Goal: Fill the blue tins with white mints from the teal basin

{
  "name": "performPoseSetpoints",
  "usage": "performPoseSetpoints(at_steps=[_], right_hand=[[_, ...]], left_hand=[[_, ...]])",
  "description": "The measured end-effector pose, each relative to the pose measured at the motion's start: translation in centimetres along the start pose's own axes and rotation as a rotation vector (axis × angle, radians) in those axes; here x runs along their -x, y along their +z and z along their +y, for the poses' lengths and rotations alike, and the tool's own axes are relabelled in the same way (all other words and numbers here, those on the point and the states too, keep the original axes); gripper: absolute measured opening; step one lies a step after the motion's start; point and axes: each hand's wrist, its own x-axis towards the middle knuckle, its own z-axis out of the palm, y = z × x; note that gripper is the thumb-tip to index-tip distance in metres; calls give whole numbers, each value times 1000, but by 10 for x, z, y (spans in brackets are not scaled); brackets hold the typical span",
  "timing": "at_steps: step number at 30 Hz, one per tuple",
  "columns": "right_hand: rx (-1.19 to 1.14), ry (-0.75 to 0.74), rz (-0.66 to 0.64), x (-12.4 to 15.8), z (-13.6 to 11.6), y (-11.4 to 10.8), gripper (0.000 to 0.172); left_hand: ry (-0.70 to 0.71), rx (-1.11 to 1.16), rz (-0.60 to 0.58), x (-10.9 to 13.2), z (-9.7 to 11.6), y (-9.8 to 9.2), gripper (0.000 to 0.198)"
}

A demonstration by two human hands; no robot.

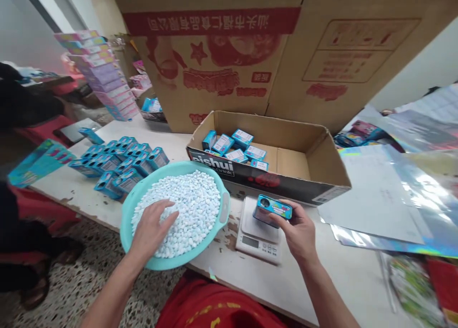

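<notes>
My right hand point(299, 228) grips a small blue box point(274, 208) with a round dark opening at the left of its upper face. The box is tilted over a white digital scale point(258, 232); I cannot tell whether it touches the pan. On the left, my left hand point(152, 227) rests on small white and pale blue pellets point(195, 201), thumb and fingers apart, some fingertips hidden. The pellets fill a turquoise basin point(225, 207) at the table's front edge. Several similar blue boxes point(125, 163) stand in a group behind and left of the basin.
An open cardboard tray point(291, 163) behind the scale holds several blue boxes point(242, 138). A large printed carton point(229, 56) rises behind it. Shiny sheets point(372, 194) lie to the right. At the back left, pastel boxes point(107, 75) are stacked high, and a person's dark-clothed leg point(21, 251) shows.
</notes>
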Motion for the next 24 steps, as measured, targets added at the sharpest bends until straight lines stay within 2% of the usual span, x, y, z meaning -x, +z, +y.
performPoseSetpoints(at_steps=[5,9,11,15,17,20,24], right_hand=[[25,-6,1,-2,32,1,48],[-33,-81,-18,0,41,-7,56],[-33,-89,56,2,45,-18,55],[20,37,319,8,54,-39,51],[15,60,393,12,59,-45,54],[-27,60,447,19,65,-47,63],[-50,101,435,23,69,-44,66]], left_hand=[[126,-27,38,11,12,12,40],[141,-32,63,15,19,12,37],[119,-18,81,17,21,10,33],[2,50,125,19,28,6,26],[-72,114,126,18,30,4,25],[-211,204,113,17,31,1,25],[-431,274,144,19,25,1,27]])
